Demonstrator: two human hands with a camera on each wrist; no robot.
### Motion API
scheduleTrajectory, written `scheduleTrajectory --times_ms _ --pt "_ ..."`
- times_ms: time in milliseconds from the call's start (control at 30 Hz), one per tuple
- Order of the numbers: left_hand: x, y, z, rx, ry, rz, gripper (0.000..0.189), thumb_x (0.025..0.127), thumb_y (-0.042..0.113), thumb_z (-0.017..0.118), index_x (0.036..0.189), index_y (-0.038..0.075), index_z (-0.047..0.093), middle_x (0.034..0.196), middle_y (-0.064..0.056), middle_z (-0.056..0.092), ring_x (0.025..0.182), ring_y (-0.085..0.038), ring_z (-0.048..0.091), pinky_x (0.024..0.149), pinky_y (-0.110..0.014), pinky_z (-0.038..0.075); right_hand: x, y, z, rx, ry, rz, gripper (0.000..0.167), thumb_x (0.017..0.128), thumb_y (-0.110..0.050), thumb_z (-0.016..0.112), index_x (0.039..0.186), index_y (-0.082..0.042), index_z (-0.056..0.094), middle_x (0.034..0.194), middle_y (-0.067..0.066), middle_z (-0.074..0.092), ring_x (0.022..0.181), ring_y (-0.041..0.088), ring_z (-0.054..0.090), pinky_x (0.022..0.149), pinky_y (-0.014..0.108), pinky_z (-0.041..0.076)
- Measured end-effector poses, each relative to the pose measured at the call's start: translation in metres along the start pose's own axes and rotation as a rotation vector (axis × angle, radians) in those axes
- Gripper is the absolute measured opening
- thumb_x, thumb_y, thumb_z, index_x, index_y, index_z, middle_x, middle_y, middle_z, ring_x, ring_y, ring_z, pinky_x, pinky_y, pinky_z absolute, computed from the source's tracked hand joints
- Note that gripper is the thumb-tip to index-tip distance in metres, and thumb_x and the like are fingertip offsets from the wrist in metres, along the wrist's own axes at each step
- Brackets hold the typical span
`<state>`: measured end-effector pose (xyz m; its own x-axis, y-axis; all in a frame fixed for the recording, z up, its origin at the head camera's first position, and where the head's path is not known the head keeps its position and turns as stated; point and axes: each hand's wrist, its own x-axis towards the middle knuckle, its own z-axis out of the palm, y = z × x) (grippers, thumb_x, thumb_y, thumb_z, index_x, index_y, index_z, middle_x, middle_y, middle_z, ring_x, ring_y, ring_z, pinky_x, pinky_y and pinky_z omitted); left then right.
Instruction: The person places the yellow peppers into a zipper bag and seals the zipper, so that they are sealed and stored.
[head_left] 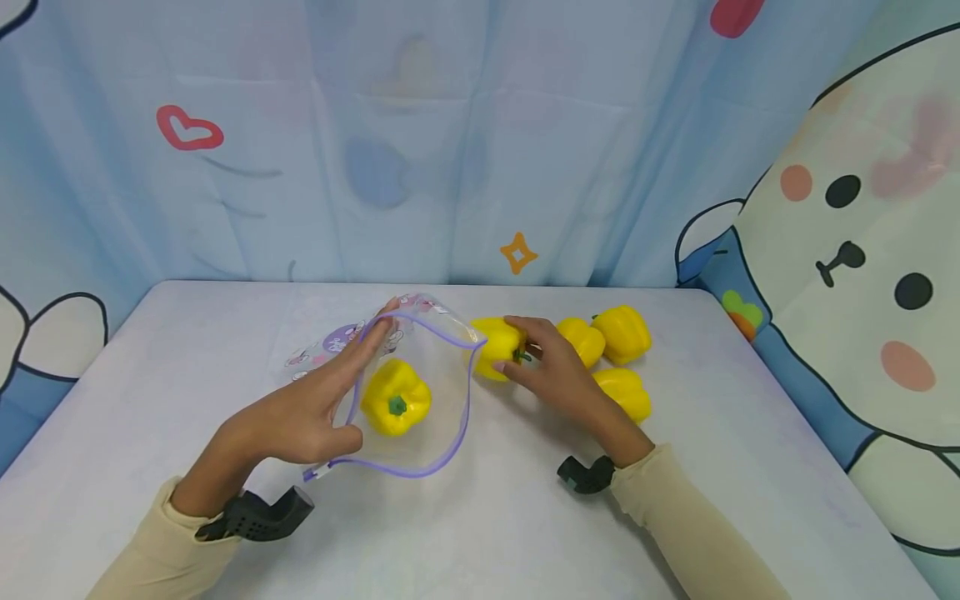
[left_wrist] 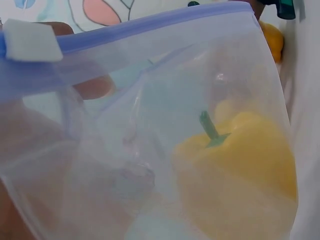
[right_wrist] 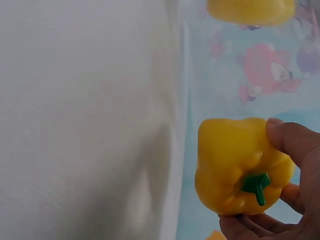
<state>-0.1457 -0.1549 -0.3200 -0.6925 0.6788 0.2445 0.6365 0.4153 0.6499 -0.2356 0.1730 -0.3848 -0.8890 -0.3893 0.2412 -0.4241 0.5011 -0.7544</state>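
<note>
A clear zip bag [head_left: 450, 417] with a purple rim stands with its mouth spread wide, its printed side toward the back. Inside it lies a yellow bell pepper [head_left: 396, 398] with a green stem, blurred through the plastic in the left wrist view. My left hand [head_left: 315, 408] holds the bag's left side by the rim, fingers along the far part and thumb at the near part. My right hand [head_left: 551, 367] grips a second yellow bell pepper [right_wrist: 235, 165] between thumb and fingers, just right of the bag's mouth.
Three more yellow peppers lie behind and beside my right hand: one pepper [head_left: 622, 335] at the back, another pepper [head_left: 581, 340] next to it, and a third pepper [head_left: 624, 393] nearer. A white slider [left_wrist: 32, 40] sits on the bag's rim. The table [head_left: 480, 533] meets a blue curtain [head_left: 420, 167].
</note>
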Motion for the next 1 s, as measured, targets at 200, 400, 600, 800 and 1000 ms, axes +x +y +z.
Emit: scheduleTrajectory --times_ms 200,400,600,800,1000 --pt "0.000 0.000 0.000 0.002 0.005 0.035 0.107 0.066 0.002 0.054 0.155 0.006 -0.006 0.162 0.000 -0.012 0.147 -0.021 0.001 0.115 -0.029 0.008 -0.002 -0.011 -0.011 0.047 0.040 -0.047 0.064 0.087 -0.021 0.073 0.144 -0.011 0.046 0.139 0.008 0.044 0.118 0.021 0.050 0.103 0.040 0.041" --pt "0.000 0.000 0.001 0.030 -0.005 -0.012 0.106 0.069 0.006 0.055 0.155 0.006 -0.006 0.162 -0.005 -0.007 0.147 -0.023 0.003 0.116 -0.044 0.012 -0.006 -0.024 -0.023 0.046 0.099 -0.118 0.062 0.087 -0.017 0.073 0.143 -0.013 0.048 0.138 0.005 0.045 0.117 0.021 0.052 0.102 0.035 0.042" --pt "-0.001 -0.001 0.003 0.017 -0.007 -0.032 0.105 0.070 0.008 0.054 0.154 0.004 -0.008 0.162 -0.008 -0.008 0.147 -0.024 0.000 0.114 -0.053 0.011 -0.013 -0.043 -0.037 0.046 0.123 -0.174 0.061 0.088 -0.012 0.071 0.144 -0.013 0.047 0.140 0.005 0.045 0.119 0.023 0.051 0.101 0.036 0.042" --pt "0.001 0.000 0.004 0.006 -0.024 -0.051 0.107 0.069 0.007 0.055 0.155 0.006 -0.008 0.162 -0.005 -0.009 0.147 -0.023 -0.001 0.115 -0.051 0.011 -0.021 -0.059 -0.050 0.043 0.152 -0.211 0.062 0.087 -0.008 0.071 0.144 -0.011 0.046 0.139 0.004 0.046 0.120 0.022 0.051 0.099 0.031 0.043" --pt "0.003 0.000 0.007 -0.001 -0.079 -0.086 0.109 0.070 0.006 0.058 0.155 0.009 -0.010 0.161 -0.001 -0.014 0.147 -0.019 -0.004 0.115 -0.048 0.010 -0.027 -0.069 -0.053 0.029 0.163 -0.231 0.065 0.086 -0.005 0.071 0.145 -0.011 0.046 0.141 0.002 0.046 0.121 0.019 0.051 0.097 0.025 0.044"
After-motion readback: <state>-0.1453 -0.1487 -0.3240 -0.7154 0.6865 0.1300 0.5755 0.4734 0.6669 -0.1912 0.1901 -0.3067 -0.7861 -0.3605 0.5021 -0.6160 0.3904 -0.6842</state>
